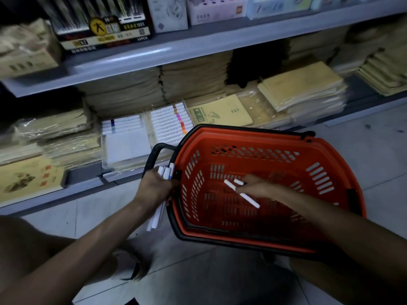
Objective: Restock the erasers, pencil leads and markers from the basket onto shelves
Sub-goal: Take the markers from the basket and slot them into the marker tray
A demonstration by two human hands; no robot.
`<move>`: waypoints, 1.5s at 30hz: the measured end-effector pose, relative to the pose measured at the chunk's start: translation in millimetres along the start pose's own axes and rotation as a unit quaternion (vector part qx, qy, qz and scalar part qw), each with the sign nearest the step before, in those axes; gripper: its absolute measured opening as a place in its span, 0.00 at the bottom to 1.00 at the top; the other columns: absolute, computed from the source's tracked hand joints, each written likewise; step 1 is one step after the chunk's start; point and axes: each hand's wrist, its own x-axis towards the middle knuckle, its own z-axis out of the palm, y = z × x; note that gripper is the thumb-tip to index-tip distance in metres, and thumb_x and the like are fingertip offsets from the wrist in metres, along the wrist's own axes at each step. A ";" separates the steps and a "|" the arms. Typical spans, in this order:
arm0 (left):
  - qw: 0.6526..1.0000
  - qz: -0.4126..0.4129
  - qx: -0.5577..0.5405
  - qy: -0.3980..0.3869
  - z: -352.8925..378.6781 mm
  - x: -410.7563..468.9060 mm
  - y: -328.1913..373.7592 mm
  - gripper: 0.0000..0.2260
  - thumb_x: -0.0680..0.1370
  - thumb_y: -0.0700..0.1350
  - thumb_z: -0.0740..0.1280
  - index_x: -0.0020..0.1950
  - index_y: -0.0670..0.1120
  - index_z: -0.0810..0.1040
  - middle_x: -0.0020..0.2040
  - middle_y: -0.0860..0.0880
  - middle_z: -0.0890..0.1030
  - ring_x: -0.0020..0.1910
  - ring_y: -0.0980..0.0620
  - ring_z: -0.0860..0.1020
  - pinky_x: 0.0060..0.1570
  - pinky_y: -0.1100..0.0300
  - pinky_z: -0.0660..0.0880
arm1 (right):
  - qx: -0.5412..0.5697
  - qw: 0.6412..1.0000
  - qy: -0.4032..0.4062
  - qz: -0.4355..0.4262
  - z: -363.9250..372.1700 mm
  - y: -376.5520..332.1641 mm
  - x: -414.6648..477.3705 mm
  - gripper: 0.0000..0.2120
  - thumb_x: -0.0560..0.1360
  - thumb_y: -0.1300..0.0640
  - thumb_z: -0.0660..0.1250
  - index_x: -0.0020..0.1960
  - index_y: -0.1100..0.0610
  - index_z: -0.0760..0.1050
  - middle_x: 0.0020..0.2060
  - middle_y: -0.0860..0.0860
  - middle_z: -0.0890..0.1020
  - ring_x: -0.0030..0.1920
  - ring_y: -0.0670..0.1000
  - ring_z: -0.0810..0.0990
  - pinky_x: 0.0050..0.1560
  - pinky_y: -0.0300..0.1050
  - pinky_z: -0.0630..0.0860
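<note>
- Notebooks (28, 179) with tan covers lie at the far left of our bottom shelf (88, 186), with wrapped paper stacks behind them.
- Next along that shelf we see two rows of white markers (168, 124) lying flat, their coloured bands facing us, just behind the basket's far corner.
- Our left hand (154, 188) is clenched around a bundle (164, 190) of white markers; their tips stick up above the fingers and the long barrels hang below the palm.
- This hand sits just outside the left wall of the basket, near the black handle (154, 155) that folds out at that end.
- We have the orange basket (330, 164) on the tiled floor (363, 133) in front of the shelf, tilted in our view, black-rimmed and slotted.
- Our right hand (256, 187) reaches inside the basket, fingers closed on a single marker (242, 193) that points diagonally across the basket floor; a second short white piece shows at the fingertips, and we cannot tell what it is.
- We cannot make out any other stock in the basket.
- To the right, more yellow notebook piles (304, 89) fill the shelf.
- Above it all, boxed goods (103, 23) stand on the upper shelf (154, 56).
</note>
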 end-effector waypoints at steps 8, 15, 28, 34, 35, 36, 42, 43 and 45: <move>0.997 -0.020 -0.049 0.048 31.2 -13.3 -3.3 0.03 0.71 0.39 0.74 0.41 0.42 0.81 0.34 0.43 0.83 0.31 0.45 0.79 0.32 0.59 0.74 | 0.094 0.985 0.142 -0.018 -30.6 -42.3 -64.6 0.10 0.81 0.57 0.64 0.41 0.56 0.74 0.33 0.50 0.76 0.34 0.50 0.75 0.34 0.43 0.65; 0.993 -0.034 -0.112 -0.017 88.8 -29.6 10.3 0.09 0.66 0.42 0.72 0.41 0.38 0.81 0.31 0.42 0.82 0.28 0.44 0.80 0.32 0.56 0.78 | 0.165 0.962 0.216 -0.036 -45.7 -63.1 -125.4 0.06 0.81 0.60 0.64 0.48 0.60 0.78 0.35 0.54 0.79 0.35 0.53 0.77 0.39 0.47 0.72; 0.814 -0.075 -0.432 -0.381 80.9 -76.1 106.7 0.14 0.81 0.54 0.69 0.48 0.43 0.80 0.30 0.39 0.80 0.28 0.38 0.81 0.36 0.58 0.83 | 0.390 0.896 0.205 -0.061 -72.1 -119.0 -180.2 0.11 0.83 0.58 0.64 0.52 0.65 0.79 0.36 0.60 0.79 0.28 0.52 0.74 0.25 0.42 0.61; 0.830 -0.001 -0.479 -0.286 18.2 -76.9 121.8 0.11 0.76 0.52 0.76 0.50 0.45 0.85 0.31 0.50 0.68 0.24 0.55 0.67 0.25 0.63 0.69 | 0.374 0.902 0.163 -0.143 -67.3 -183.5 -183.9 0.11 0.82 0.59 0.66 0.60 0.65 0.80 0.47 0.66 0.83 0.43 0.61 0.83 0.32 0.45 0.77; 0.832 0.004 -0.487 -0.265 8.0 -77.3 120.5 0.11 0.75 0.51 0.77 0.49 0.44 0.85 0.31 0.49 0.69 0.24 0.55 0.67 0.25 0.63 0.69 | 0.367 0.905 0.142 -0.161 -62.7 -196.3 -185.3 0.11 0.82 0.61 0.66 0.61 0.66 0.79 0.48 0.67 0.84 0.45 0.63 0.84 0.40 0.51 0.83; 0.833 0.008 -0.494 -0.250 -2.4 -77.7 118.2 0.12 0.75 0.50 0.77 0.49 0.42 0.85 0.30 0.49 0.71 0.24 0.54 0.68 0.26 0.62 0.69 | 0.356 0.909 0.132 -0.173 -57.0 -208.0 -185.9 0.10 0.82 0.62 0.66 0.60 0.67 0.77 0.47 0.66 0.85 0.45 0.63 0.85 0.46 0.56 0.84; 0.837 -0.018 -0.529 -0.139 -70.7 -61.3 94.7 0.14 0.74 0.48 0.76 0.50 0.39 0.82 0.34 0.45 0.80 0.29 0.49 0.78 0.31 0.60 0.77 | 0.303 0.932 0.109 -0.166 -34.2 -282.5 -168.4 0.01 0.81 0.66 0.64 0.51 0.63 0.72 0.38 0.59 0.84 0.32 0.52 0.80 0.26 0.39 0.72; 0.836 -0.030 -0.537 -0.106 -84.3 -55.3 90.7 0.15 0.72 0.50 0.77 0.50 0.40 0.81 0.36 0.44 0.82 0.33 0.47 0.81 0.35 0.58 0.80 | 0.312 0.931 0.110 -0.152 -33.4 -290.6 -160.3 0.01 0.81 0.66 0.61 0.51 0.64 0.71 0.40 0.62 0.82 0.32 0.53 0.78 0.24 0.40 0.69; 0.832 -0.058 -0.549 -0.057 -112.9 -41.8 82.9 0.17 0.67 0.52 0.77 0.48 0.42 0.80 0.41 0.43 0.83 0.39 0.44 0.82 0.43 0.53 0.81 | 0.303 0.937 0.123 -0.125 -31.3 -301.8 -142.7 0.03 0.81 0.66 0.57 0.50 0.63 0.69 0.43 0.64 0.79 0.33 0.54 0.77 0.26 0.41 0.65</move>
